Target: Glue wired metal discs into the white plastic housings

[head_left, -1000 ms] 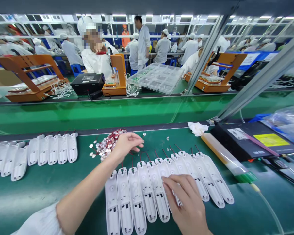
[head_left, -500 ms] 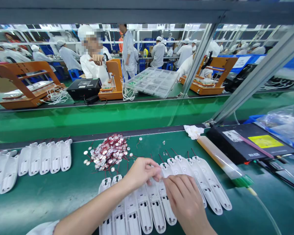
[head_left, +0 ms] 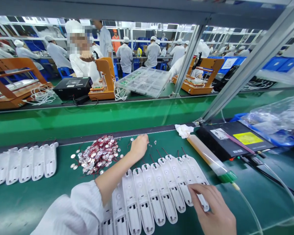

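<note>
A row of white plastic housings (head_left: 159,191) lies fanned on the green bench, thin red wires rising from their upper ends. My left hand (head_left: 139,146) reaches beyond the row, beside some tiny clear pieces (head_left: 155,142); its fingers are pinched downward, and what they hold, if anything, is too small to make out. At the right end of the row, my right hand (head_left: 210,204) hovers over the last housings, thumb and fingers apart with nothing between them. A heap of small metal discs with red wires (head_left: 98,155) lies left of my left hand.
More white housings (head_left: 25,163) stand in a row at the left. A syringe-like tube (head_left: 207,155) with a green end lies at the right, beside a black box (head_left: 235,140). Crumpled white tissue (head_left: 183,130) lies by a slanted metal post (head_left: 250,62). A person (head_left: 82,62) sits across the line.
My left hand has moved away from the housings to the far side of the bench. My right hand has shifted right and opened. The camera view has turned slightly right.
</note>
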A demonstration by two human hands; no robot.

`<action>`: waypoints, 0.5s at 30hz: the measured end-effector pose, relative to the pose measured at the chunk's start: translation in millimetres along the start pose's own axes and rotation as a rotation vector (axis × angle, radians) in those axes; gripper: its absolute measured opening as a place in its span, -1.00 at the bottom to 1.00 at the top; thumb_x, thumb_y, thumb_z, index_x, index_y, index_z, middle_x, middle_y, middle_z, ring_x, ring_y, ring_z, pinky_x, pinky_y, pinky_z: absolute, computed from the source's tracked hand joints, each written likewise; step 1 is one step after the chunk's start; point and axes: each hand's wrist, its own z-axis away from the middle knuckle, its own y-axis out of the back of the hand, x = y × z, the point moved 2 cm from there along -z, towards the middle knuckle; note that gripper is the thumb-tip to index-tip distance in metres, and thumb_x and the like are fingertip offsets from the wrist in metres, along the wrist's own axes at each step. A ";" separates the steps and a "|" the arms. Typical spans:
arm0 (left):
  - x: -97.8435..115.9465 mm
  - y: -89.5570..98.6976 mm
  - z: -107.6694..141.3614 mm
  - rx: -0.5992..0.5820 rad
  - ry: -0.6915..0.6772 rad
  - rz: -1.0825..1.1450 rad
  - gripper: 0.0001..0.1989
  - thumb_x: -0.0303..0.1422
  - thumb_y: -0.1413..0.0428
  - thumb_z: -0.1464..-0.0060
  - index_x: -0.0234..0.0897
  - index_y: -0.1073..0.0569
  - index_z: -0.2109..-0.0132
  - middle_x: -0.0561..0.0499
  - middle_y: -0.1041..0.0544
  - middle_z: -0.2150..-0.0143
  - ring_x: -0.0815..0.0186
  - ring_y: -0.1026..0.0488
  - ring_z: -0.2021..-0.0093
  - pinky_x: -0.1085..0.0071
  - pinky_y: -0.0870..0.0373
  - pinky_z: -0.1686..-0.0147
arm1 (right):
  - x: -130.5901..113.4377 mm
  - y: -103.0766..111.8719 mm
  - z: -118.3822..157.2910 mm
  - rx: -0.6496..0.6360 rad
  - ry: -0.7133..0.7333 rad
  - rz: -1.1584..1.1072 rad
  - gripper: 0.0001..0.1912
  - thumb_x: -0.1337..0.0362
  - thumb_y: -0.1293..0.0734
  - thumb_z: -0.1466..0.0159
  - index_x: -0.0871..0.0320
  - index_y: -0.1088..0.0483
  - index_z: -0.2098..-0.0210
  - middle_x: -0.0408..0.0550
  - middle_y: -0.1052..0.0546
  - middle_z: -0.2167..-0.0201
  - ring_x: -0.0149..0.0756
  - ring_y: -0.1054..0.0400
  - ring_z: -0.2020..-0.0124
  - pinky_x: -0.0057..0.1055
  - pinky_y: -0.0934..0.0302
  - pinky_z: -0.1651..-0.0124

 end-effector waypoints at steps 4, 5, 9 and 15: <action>-24.2 24.0 -3.4 0.096 0.046 0.064 -0.82 -0.34 -0.04 -0.17 -0.36 -0.40 0.14 -0.04 -0.45 0.17 0.27 -0.41 0.15 0.20 -0.37 0.12 | -11.1 -8.9 -3.2 -0.010 0.030 -0.130 -0.91 0.33 -0.19 -0.26 0.12 -0.33 0.30 -0.10 -0.42 0.43 -0.39 -0.33 0.39 -0.47 -0.24 0.33; -28.7 29.8 -1.0 0.112 0.051 0.092 -0.84 -0.36 -0.05 -0.17 -0.37 -0.41 0.16 -0.04 -0.45 0.18 0.28 -0.41 0.15 0.20 -0.38 0.11 | -17.7 -11.7 -2.9 -0.016 0.066 -0.181 -0.91 0.36 -0.19 -0.25 0.13 -0.33 0.29 -0.10 -0.43 0.43 -0.39 -0.33 0.39 -0.47 -0.24 0.34; -40.2 49.5 25.2 0.130 0.075 0.247 -0.93 -0.46 -0.08 -0.10 -0.35 -0.46 0.27 -0.01 -0.51 0.30 0.34 -0.46 0.27 0.36 -0.43 0.25 | -58.0 -25.6 12.4 -0.085 0.161 -0.298 -0.83 0.46 -0.16 -0.22 0.13 -0.35 0.34 -0.09 -0.43 0.46 -0.38 -0.31 0.42 -0.43 -0.20 0.36; -57.0 69.0 99.8 0.119 0.144 0.481 -0.92 -0.44 -0.07 -0.01 -0.29 -0.46 0.37 0.07 -0.48 0.48 0.42 -0.39 0.55 0.58 -0.29 0.65 | -113.8 -45.1 59.4 -0.205 0.245 -0.236 -0.70 0.45 -0.09 -0.26 0.08 -0.36 0.44 -0.18 -0.41 0.51 -0.38 -0.30 0.43 -0.33 -0.13 0.20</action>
